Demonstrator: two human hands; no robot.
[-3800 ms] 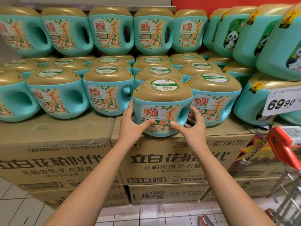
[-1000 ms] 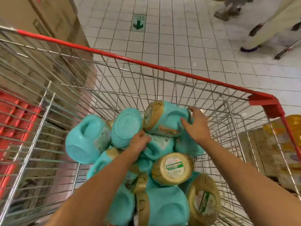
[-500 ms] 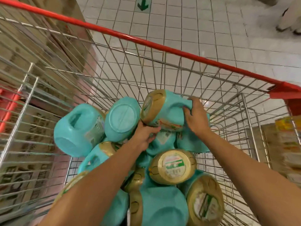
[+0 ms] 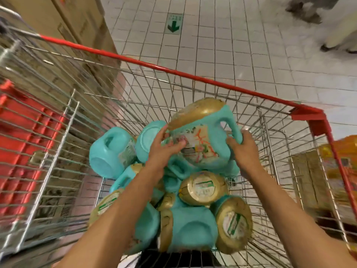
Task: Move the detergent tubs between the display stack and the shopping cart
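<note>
Several turquoise gold-lidded plastic detergent tubs [image 4: 114,151] crowd the red-rimmed wire shopping cart [image 4: 193,76]. Left hand [image 4: 164,149] and right hand [image 4: 243,149] grasp the raised turquoise tub [image 4: 204,136] above them; its label is blurred.

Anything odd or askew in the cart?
No spill or damage shows. The teal detergent tubs with gold lids lie jumbled in the wire shopping cart, on their sides or bottom-up, none upright. Left hand and right hand hold the top tub tilted.
</note>
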